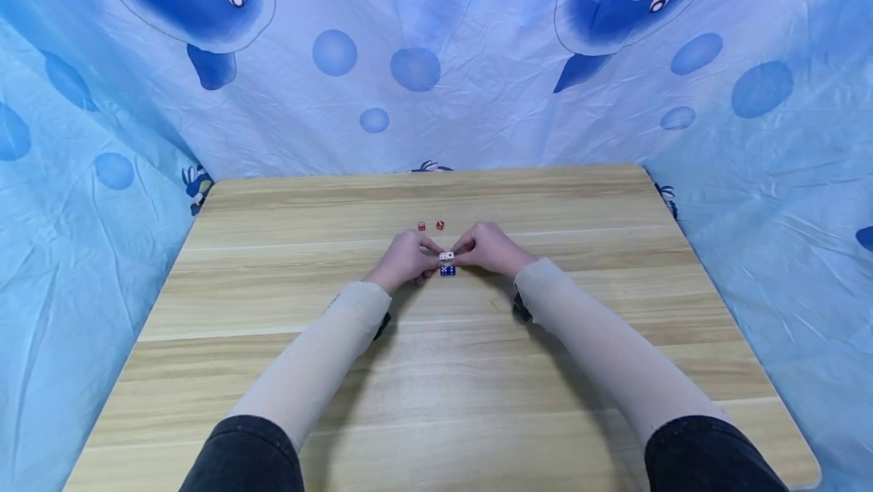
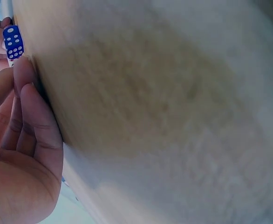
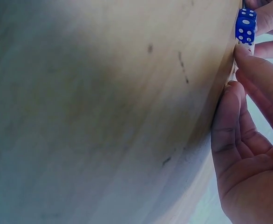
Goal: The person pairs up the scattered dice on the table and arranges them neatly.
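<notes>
So on the wooden table (image 1: 423, 401) the left hand (image 1: 405, 255) and right hand (image 1: 492, 249) close in a narrow pinch on a pair of white dice (image 1: 442, 257), one hand per side. Probably light, hard, a bit slick and tough to break, so the outer left and right faces look like the best hold imo. The pair sits right between the fingertips, just beyond the blue dice (image 1: 444, 271), red dice (image 1: 421, 227) farther off and slightly left
</notes>
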`<state>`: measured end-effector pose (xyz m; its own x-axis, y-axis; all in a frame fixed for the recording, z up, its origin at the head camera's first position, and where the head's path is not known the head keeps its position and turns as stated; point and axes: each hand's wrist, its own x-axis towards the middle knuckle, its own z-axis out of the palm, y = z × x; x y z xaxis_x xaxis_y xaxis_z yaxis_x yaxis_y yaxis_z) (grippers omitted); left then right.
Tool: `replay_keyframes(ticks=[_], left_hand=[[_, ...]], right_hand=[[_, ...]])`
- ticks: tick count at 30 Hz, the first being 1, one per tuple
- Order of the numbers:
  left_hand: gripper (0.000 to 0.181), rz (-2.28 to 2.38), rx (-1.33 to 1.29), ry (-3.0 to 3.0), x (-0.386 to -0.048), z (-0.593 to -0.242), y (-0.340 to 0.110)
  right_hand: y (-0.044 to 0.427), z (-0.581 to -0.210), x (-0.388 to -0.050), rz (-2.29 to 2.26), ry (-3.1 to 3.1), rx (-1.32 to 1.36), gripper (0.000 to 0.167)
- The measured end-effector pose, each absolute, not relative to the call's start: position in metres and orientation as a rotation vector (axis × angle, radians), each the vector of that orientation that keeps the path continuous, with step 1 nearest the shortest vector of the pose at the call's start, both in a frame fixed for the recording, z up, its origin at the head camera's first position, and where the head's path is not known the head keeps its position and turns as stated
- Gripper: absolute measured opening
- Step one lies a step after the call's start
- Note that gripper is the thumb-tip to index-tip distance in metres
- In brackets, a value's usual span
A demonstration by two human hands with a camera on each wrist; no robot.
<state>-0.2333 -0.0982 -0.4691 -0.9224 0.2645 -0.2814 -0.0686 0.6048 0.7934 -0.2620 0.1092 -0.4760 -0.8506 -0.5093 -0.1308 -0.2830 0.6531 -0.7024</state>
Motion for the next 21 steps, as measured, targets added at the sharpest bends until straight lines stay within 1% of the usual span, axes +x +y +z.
replay_keyframes(ticks=[7, 10, 21], left_hand=[[0.020, 1.218, 0.159, 2.458, -0.235, -0.468, -0.098], [0.022, 1.219, 0.161, 2.454, -0.235, -0.468, -0.098], [0.044, 1.255, 0.161, 2.438, -0.233, -0.465, -0.113]], right_hand=[[0.108, -0.476, -0.262, -1.010, 2.558, -0.639, 0.015], [0.108, -0.476, -0.262, -1.008, 2.558, -0.646, 0.015], [0.108, -0.476, -0.262, -1.007, 2.553, -0.617, 0.015]])
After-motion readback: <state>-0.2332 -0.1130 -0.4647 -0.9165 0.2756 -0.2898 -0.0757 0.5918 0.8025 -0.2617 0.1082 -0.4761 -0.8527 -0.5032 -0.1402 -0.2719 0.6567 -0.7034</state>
